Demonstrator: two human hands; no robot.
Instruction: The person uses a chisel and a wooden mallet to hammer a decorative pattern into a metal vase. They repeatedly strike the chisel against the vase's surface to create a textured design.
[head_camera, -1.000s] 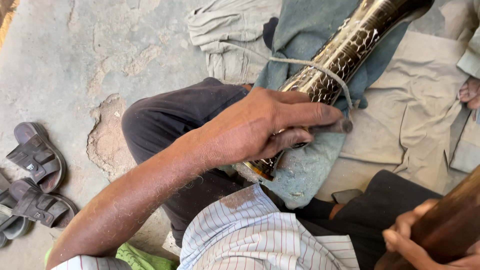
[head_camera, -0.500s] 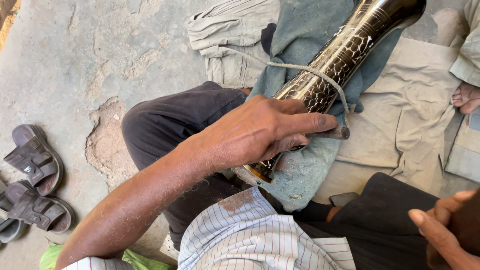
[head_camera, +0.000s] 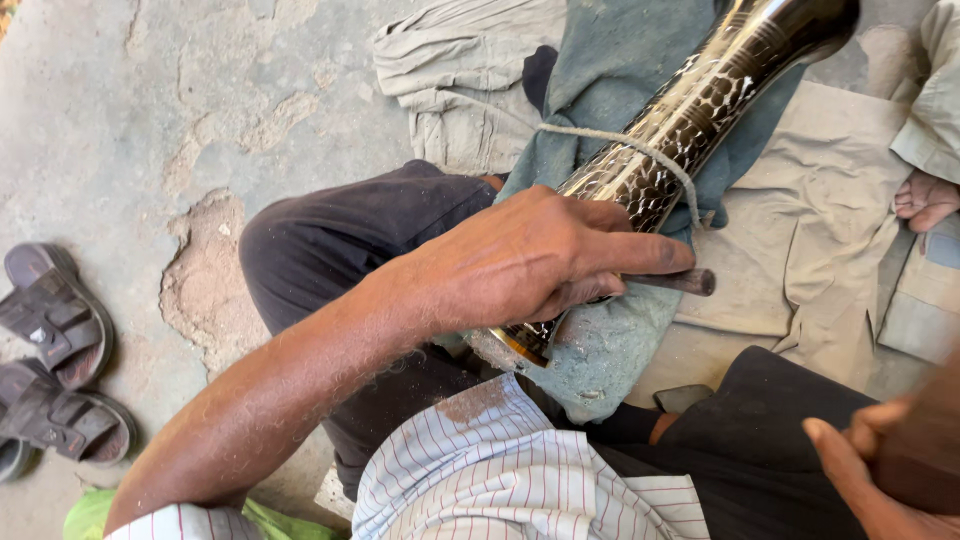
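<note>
Nearest the camera, a striped shirt (head_camera: 520, 470) filled the bottom edge, and the right hand (head_camera: 880, 470) sat blurred in the lower right corner, fingers curled; what it gripped, if anything, I could not tell. Just above, dark trousers (head_camera: 340, 250) covered a bent knee, and the left arm reached across it. The left hand (head_camera: 530, 265) was closed around a thin dark rod (head_camera: 685, 282), index finger stretched along it, the rod's tip poking out past the fingertip. That hand pressed down on the lower end of a long metal tube (head_camera: 690, 110), dark and shiny with a hammered, scale-like pattern. The tube lay tilted, its near end by the person's lap, its far end running up to the top right corner. A cord (head_camera: 620, 140) looped over it midway. Under the tube lay a blue-grey cloth (head_camera: 610, 340), dusty at the near end, and under that a khaki cloth (head_camera: 800, 230) spread on the cracked concrete floor (head_camera: 150, 120). At the left edge, well apart, two dark sandals (head_camera: 55, 330) rested on the floor. At the far right edge, someone's bare toes (head_camera: 925, 200) touched the khaki cloth
</note>
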